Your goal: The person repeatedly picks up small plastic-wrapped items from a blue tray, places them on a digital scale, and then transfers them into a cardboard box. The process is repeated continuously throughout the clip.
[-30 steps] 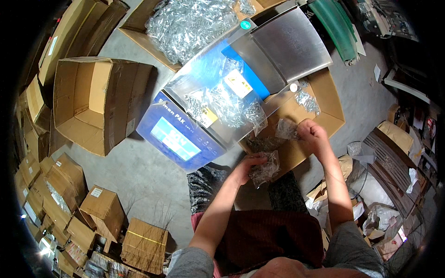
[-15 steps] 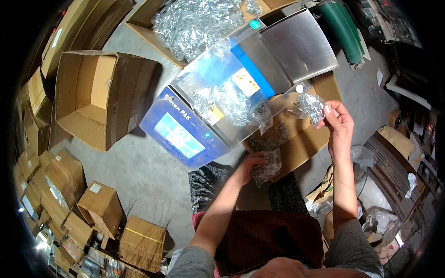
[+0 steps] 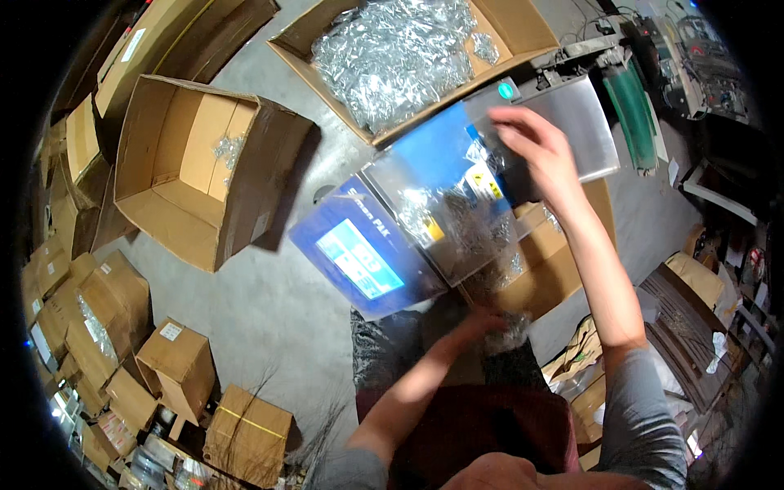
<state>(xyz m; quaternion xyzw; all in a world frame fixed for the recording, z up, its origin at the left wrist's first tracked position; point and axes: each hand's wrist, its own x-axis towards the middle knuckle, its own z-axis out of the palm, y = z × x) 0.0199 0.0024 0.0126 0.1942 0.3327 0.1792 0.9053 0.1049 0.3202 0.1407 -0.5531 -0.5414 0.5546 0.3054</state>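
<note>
My left hand (image 3: 480,323) is blurred, low beside the lower carton, with its fingers closed on a clear plastic bag of small metal parts (image 3: 510,331). Over the blue-and-steel packing machine (image 3: 429,159) reaches my right hand (image 3: 539,147), fingers stretched toward the left and no bag visible in them. Behind the machine's clear cover, metal parts (image 3: 474,224) show as a blur. Beneath its right side sits an open carton (image 3: 563,257) with some clear bags (image 3: 514,265) inside. A lit screen (image 3: 359,260) glows on the blue front panel.
Beyond the machine, a large open carton (image 3: 514,24) holds a heap of filled clear bags (image 3: 392,65). Another open carton (image 3: 167,204) on the left has a bag (image 3: 229,151) inside. Stacked boxes (image 3: 175,359) line the lower left; a green roller (image 3: 633,122) stands far right.
My right hand has moved up and left over the machine, and the bag it held no longer shows in it. My left hand still grips its bag. The whole view has shifted.
</note>
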